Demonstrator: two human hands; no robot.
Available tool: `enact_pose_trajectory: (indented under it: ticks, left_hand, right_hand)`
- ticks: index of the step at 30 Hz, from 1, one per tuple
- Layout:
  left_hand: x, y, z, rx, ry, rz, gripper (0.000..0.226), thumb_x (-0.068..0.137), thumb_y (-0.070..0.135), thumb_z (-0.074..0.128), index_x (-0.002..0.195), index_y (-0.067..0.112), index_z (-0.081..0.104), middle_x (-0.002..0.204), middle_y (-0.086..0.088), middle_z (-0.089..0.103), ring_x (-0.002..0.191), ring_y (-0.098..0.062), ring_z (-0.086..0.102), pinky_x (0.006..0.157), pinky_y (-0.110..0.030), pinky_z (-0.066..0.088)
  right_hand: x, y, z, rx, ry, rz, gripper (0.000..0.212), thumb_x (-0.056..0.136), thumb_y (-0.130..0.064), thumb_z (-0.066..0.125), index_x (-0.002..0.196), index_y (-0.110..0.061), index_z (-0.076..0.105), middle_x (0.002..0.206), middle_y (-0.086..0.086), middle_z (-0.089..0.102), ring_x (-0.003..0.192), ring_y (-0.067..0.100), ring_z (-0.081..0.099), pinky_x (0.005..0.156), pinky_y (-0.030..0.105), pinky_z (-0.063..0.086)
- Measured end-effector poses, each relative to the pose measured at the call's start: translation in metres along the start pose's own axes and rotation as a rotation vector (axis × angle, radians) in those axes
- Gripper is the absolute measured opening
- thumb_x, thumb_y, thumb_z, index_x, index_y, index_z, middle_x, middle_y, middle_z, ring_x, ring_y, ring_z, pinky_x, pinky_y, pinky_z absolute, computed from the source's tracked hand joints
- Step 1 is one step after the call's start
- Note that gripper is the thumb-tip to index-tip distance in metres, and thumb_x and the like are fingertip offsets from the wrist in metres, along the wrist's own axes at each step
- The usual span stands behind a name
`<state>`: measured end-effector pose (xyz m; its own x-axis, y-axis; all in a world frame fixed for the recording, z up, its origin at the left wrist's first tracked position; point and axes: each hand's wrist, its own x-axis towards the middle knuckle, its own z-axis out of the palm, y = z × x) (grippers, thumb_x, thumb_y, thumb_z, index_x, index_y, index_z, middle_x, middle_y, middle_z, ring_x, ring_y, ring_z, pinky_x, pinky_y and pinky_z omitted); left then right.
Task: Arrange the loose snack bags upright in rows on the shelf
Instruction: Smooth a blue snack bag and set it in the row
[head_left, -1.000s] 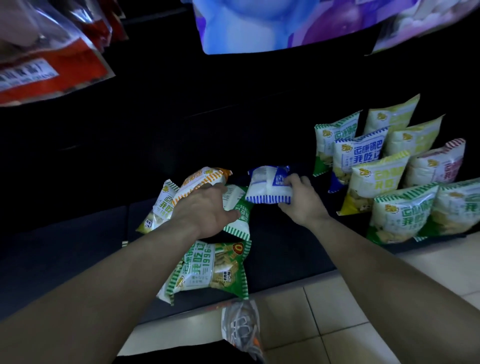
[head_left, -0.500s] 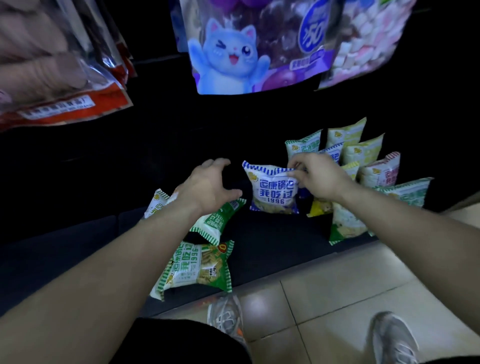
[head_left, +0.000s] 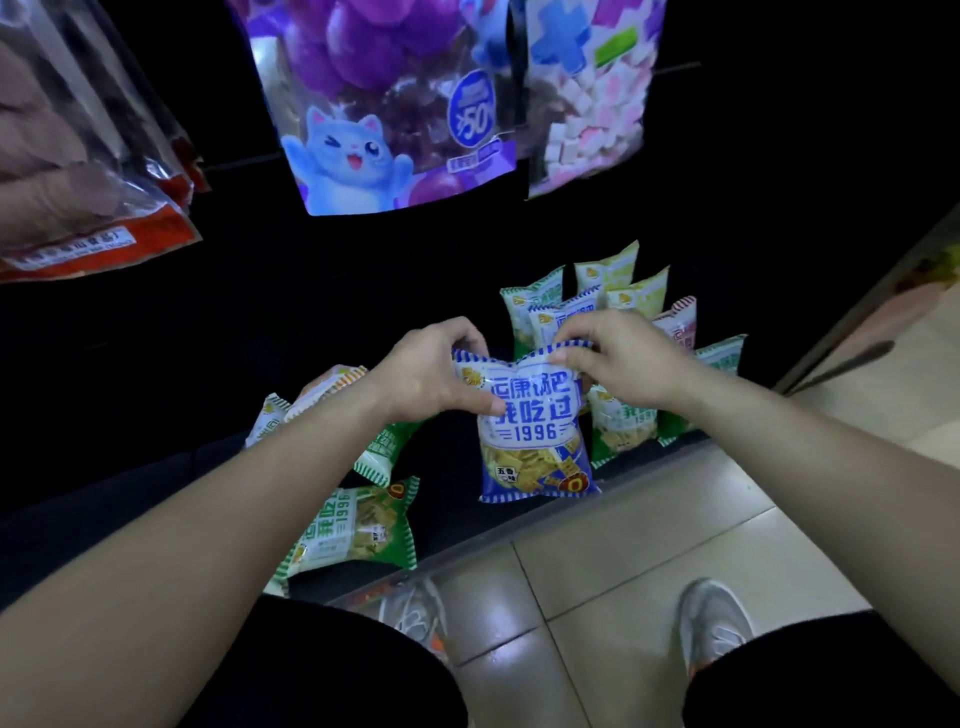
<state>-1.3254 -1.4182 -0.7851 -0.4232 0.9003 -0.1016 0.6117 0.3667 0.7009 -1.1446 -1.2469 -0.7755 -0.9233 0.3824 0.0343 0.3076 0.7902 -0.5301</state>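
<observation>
A blue snack bag stands upright near the front edge of the dark bottom shelf. My left hand grips its top left corner and my right hand pinches its top right edge. Behind and to the right, several green, yellow, blue and pink bags stand upright in rows. To the left, a green bag lies flat at the shelf front, and behind it a small loose pile holds a green bag and an orange-striped one, partly hidden by my left forearm.
A large purple bag with a cat and a marshmallow bag hang above the shelf. Clear bags with red labels hang at the upper left. Tiled floor and my shoes lie below the shelf edge.
My left hand left the loose pile and took hold of the blue bag's top corner. The bag was turned upright and came forward to the shelf's front edge, held by both hands.
</observation>
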Motion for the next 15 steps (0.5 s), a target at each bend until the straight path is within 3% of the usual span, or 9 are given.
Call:
enact_pose_trajectory:
  ticks: [4, 7, 10, 13, 15]
  left_hand:
    - [0.007, 0.004, 0.010, 0.034, -0.063, -0.015, 0.062, 0.060, 0.043, 0.091, 0.112, 0.033, 0.060, 0.109, 0.008, 0.064, 0.095, -0.010, 0.063, 0.077, -0.028, 0.053]
    - [0.016, 0.005, 0.018, 0.115, -0.051, -0.041, 0.047, 0.065, 0.041, 0.089, 0.105, 0.029, 0.067, 0.096, 0.012, 0.067, 0.075, 0.001, 0.062, 0.059, -0.015, 0.045]
    - [0.029, -0.011, 0.028, 0.218, 0.009, -0.110, 0.045, 0.066, 0.047, 0.087, 0.101, 0.030, 0.065, 0.087, 0.010, 0.068, 0.066, -0.002, 0.059, 0.054, -0.022, 0.043]
    - [0.050, -0.033, 0.028, 0.315, 0.079, -0.166, 0.054, 0.066, 0.052, 0.084, 0.111, 0.027, 0.064, 0.091, 0.004, 0.067, 0.073, -0.011, 0.062, 0.058, -0.030, 0.050]
    - [0.068, -0.047, 0.025, 0.335, 0.115, -0.206, 0.057, 0.068, 0.051, 0.083, 0.115, 0.025, 0.063, 0.094, 0.002, 0.064, 0.078, -0.014, 0.061, 0.058, -0.030, 0.046]
  right_hand:
    - [-0.003, 0.006, 0.000, 0.045, 0.003, 0.032, 0.010, 0.098, -0.039, 0.059, 0.095, -0.030, 0.063, 0.079, 0.004, 0.070, 0.070, 0.017, 0.068, 0.068, 0.043, 0.056]
    - [-0.004, 0.019, 0.005, 0.066, 0.041, 0.103, 0.025, 0.099, -0.045, 0.054, 0.112, -0.026, 0.063, 0.087, 0.004, 0.068, 0.076, 0.022, 0.066, 0.070, 0.043, 0.056]
    - [-0.002, 0.032, 0.008, 0.000, 0.021, 0.176, 0.036, 0.101, -0.051, 0.044, 0.127, -0.028, 0.053, 0.091, 0.004, 0.069, 0.079, 0.024, 0.065, 0.072, 0.044, 0.055]
    - [0.005, 0.047, 0.013, -0.060, -0.013, 0.225, 0.028, 0.101, -0.046, 0.044, 0.121, -0.028, 0.054, 0.090, 0.000, 0.070, 0.074, 0.023, 0.066, 0.068, 0.044, 0.057]
    - [0.012, 0.055, 0.016, -0.092, -0.049, 0.240, 0.021, 0.100, -0.040, 0.048, 0.117, -0.029, 0.056, 0.095, -0.005, 0.069, 0.077, 0.021, 0.067, 0.069, 0.042, 0.057]
